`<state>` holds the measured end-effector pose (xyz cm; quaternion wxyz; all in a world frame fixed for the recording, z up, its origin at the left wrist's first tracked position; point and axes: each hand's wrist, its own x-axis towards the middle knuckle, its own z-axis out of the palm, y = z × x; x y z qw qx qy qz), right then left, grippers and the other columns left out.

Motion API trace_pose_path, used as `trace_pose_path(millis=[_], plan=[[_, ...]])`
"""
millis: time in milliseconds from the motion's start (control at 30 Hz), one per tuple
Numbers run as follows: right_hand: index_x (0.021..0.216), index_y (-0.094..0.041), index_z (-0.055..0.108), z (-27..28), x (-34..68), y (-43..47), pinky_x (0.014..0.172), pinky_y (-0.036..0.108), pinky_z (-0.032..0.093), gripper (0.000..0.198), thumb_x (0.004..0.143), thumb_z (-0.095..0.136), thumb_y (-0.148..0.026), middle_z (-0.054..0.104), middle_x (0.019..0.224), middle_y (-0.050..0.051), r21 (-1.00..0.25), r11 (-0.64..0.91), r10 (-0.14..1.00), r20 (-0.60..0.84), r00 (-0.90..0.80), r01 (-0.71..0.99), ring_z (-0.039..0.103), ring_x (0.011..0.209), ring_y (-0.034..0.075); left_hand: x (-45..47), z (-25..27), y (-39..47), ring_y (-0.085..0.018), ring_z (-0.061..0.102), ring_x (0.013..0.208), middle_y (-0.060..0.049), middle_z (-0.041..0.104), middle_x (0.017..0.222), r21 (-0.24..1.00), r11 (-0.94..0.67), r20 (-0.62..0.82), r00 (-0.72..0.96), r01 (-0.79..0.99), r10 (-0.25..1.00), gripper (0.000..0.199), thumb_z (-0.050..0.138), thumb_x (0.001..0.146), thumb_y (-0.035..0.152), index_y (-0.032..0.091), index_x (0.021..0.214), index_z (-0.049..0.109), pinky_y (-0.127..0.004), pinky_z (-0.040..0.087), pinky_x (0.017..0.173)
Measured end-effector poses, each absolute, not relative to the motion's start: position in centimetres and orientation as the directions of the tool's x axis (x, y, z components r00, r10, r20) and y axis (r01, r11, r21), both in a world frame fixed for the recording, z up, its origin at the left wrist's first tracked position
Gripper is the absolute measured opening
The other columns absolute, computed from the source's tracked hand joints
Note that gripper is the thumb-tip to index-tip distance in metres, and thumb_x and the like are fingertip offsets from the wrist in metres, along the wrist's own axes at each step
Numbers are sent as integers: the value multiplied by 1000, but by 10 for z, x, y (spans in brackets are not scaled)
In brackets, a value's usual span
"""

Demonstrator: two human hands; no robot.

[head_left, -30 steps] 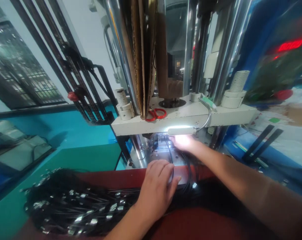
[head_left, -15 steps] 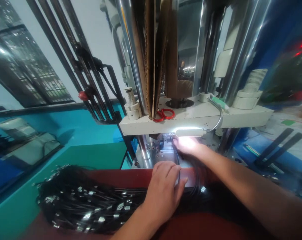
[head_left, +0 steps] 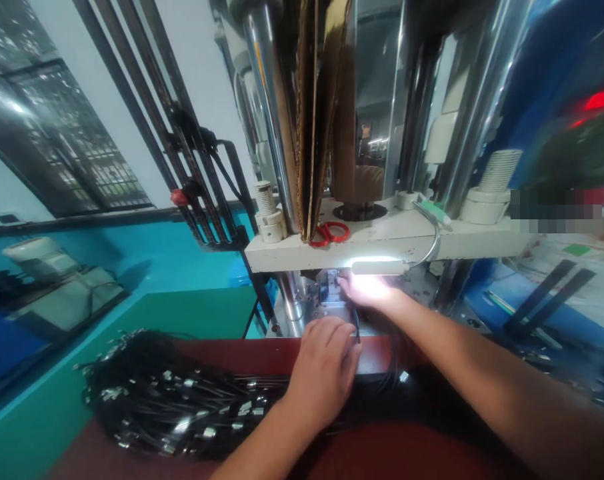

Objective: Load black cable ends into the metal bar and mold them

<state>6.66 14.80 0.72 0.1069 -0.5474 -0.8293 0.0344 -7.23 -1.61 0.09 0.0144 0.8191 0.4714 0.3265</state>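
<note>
My left hand (head_left: 326, 367) is closed above the front of the machine, with a black cable (head_left: 357, 325) running up from its fingers towards the metal die block (head_left: 333, 293). Under the bright lamp (head_left: 379, 267), my right hand (head_left: 367, 288) reaches in at the die block, its fingertips pinched against the block's right side. Glare washes out part of that hand, and what lies between its fingers is hidden. A large bundle of black cables with silver metal ends (head_left: 182, 407) lies on the dark red surface (head_left: 222, 353), to the left of and beneath my left hand.
The machine's cream plate (head_left: 302, 257) spans above my right hand, between steel columns (head_left: 291, 297). Red-handled scissors (head_left: 336, 232) and cardboard (head_left: 309, 133) stand on it. A black metal rack (head_left: 182, 147) is at the left. A blue table (head_left: 537, 300) with dark bars stands right.
My left hand has turned slightly, its thumb now closer to the fingers. My right hand stays at the die block, shifted slightly left. The view has moved a little.
</note>
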Motion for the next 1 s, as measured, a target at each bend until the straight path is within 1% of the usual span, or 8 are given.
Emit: trace_pose_path(millis=[100, 167, 233, 300, 400, 567, 800, 1000], plan=[[112, -15, 67, 9, 77, 145, 93, 38, 41, 42, 95, 40, -42, 69, 111, 15, -191, 403, 910, 181, -372, 895, 62, 104, 28, -83, 2, -2, -22, 53, 111, -9, 58, 117, 267, -473, 484, 307, 840, 819, 25, 46, 92, 18, 19, 116, 54, -42, 43, 99], [112, -15, 68, 6, 94, 143, 94, 39, 41, 41, 95, 41, -41, 69, 112, 15, -201, 398, 909, 215, -356, 895, 60, 107, 29, -91, 3, 16, -23, 52, 116, -10, 57, 124, 176, -446, 417, 344, 878, 841, 31, 42, 92, 14, 17, 121, 52, -42, 42, 101], [108, -13, 69, 1, 118, 141, 96, 39, 40, 41, 97, 36, -35, 69, 110, 16, -214, 379, 914, 239, -328, 900, 60, 108, 29, -95, 3, 41, -24, 48, 124, -13, 52, 134, 75, -476, 346, 424, 876, 837, 40, 38, 91, 10, 15, 130, 48, -43, 38, 106], [106, -11, 69, -6, 140, 140, 96, 37, 40, 42, 98, 32, -28, 68, 111, 17, -231, 360, 919, 253, -301, 904, 59, 109, 27, -96, 0, 70, -24, 41, 133, -13, 45, 144, 43, -514, 308, 478, 857, 823, 48, 36, 90, 8, 14, 137, 41, -44, 32, 111], [117, -10, 64, -13, 160, 140, 95, 34, 42, 39, 97, 34, -25, 63, 122, 17, -257, 370, 913, 276, -299, 893, 58, 112, 24, -90, -7, 107, -22, 38, 136, -12, 44, 147, 24, -565, 259, 541, 825, 800, 51, 32, 89, 6, 14, 139, 40, -44, 25, 115], [129, -14, 58, -16, 156, 141, 101, 30, 39, 40, 95, 38, -22, 62, 125, 12, -263, 470, 871, 292, -395, 842, 55, 117, 21, -77, -16, 131, -19, 41, 134, -10, 47, 145, 0, -624, 231, 608, 781, 760, 48, 32, 92, 12, 15, 139, 42, -39, 26, 115], [108, -14, 69, -14, 146, 149, 95, 35, 42, 37, 96, 38, -30, 68, 111, 12, -232, 500, 860, 248, -447, 834, 58, 108, 25, -63, -14, 130, -26, 43, 131, -10, 49, 142, 20, -578, 267, 552, 816, 789, 58, 42, 83, 8, 20, 140, 42, -44, 32, 110], [122, -15, 63, -9, 139, 146, 101, 41, 37, 43, 96, 37, -37, 63, 124, 15, -206, 443, 891, 208, -403, 873, 52, 119, 29, -57, -11, 130, -28, 38, 134, -10, 46, 144, 41, -565, 285, 532, 824, 797, 60, 45, 80, 7, 21, 138, 43, -45, 31, 110]])
